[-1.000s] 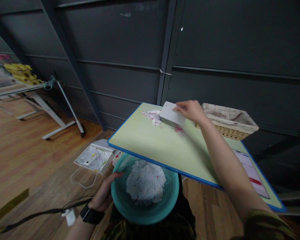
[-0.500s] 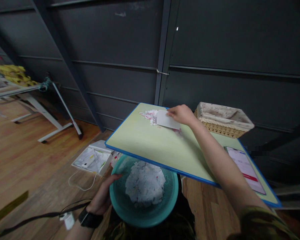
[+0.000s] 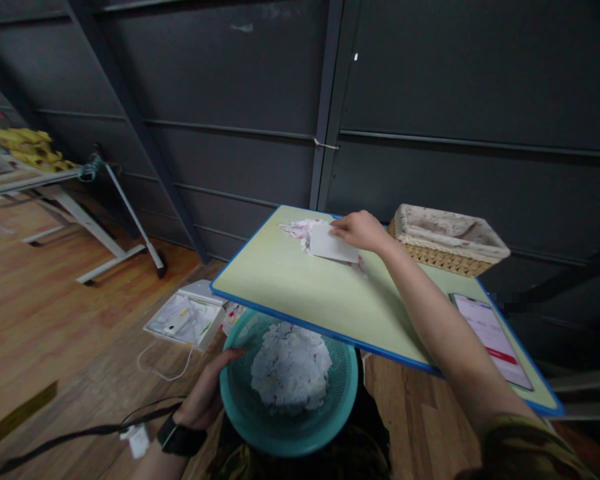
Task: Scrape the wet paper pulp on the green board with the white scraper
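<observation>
My right hand (image 3: 361,231) reaches across the pale green table (image 3: 330,293) and grips a white flat scraper card (image 3: 331,244). The card's edge rests against a small heap of white and pink paper shreds (image 3: 298,230) near the table's far corner. My left hand (image 3: 205,393) grips the rim of a teal mesh basket (image 3: 260,420), held below the table's near blue edge. A mound of white paper shreds (image 3: 291,367) lies in the basket.
A wicker basket with a cloth liner (image 3: 447,240) stands at the table's far right. A phone with a lit screen (image 3: 490,337) lies on the right of the table. On the wooden floor sit a white box (image 3: 185,320) with a cable, and a white table frame (image 3: 100,233) at left.
My right hand has lowered the card from a tilted, raised position to lie nearly flat on the table and slid it left against the shreds. The basket has stayed in place.
</observation>
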A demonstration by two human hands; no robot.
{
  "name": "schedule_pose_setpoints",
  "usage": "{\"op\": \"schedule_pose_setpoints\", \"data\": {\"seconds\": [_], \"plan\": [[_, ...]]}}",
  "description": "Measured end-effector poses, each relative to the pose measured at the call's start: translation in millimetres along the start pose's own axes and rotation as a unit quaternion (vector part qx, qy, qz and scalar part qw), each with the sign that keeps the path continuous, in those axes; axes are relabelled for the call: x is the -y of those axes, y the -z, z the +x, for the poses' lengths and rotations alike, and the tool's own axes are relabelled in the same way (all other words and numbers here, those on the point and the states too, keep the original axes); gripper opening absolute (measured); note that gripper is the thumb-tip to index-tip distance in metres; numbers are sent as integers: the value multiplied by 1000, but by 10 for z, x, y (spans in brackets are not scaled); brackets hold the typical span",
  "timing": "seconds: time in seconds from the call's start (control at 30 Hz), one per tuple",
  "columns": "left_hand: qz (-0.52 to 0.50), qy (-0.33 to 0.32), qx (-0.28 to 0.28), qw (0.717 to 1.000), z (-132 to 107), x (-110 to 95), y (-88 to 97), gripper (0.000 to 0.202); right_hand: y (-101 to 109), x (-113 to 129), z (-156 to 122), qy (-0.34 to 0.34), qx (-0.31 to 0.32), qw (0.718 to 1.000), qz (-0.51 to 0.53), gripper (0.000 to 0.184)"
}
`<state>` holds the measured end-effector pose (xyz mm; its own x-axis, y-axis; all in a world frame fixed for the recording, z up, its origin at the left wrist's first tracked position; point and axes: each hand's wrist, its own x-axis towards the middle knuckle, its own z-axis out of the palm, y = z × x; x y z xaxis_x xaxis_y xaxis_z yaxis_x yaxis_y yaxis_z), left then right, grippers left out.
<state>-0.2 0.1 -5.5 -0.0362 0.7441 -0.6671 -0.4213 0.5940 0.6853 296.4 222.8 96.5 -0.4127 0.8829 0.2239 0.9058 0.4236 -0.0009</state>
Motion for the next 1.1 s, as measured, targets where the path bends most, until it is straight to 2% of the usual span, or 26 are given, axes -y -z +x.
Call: {"op": "schedule_pose_setpoints", "data": {"seconds": [0.2, 0.43, 0.57, 0.67, 0.93, 1.1], "plan": [[4, 6, 1, 1000, 10, 1, 10, 7, -3, -5, 6, -11, -30, 999, 15, 34], [4, 14, 23, 1000, 7, -3, 16, 10, -1, -1, 5, 11, -9, 999, 32, 33], [2, 7, 6, 1000, -2, -6, 5, 7, 10, -24, -2, 13, -28, 998, 46, 34], [7, 14, 5, 1000, 4, -1, 7, 8, 17, -33, -9, 18, -8, 999, 40, 34], [5, 11, 5, 1000, 6, 2, 14, 12, 89, -77, -44, -30, 0, 1000, -9, 34], [2, 10, 0, 1000, -22, -26, -9, 17, 115, -71, -51, -33, -9, 999, -23, 33]]}}
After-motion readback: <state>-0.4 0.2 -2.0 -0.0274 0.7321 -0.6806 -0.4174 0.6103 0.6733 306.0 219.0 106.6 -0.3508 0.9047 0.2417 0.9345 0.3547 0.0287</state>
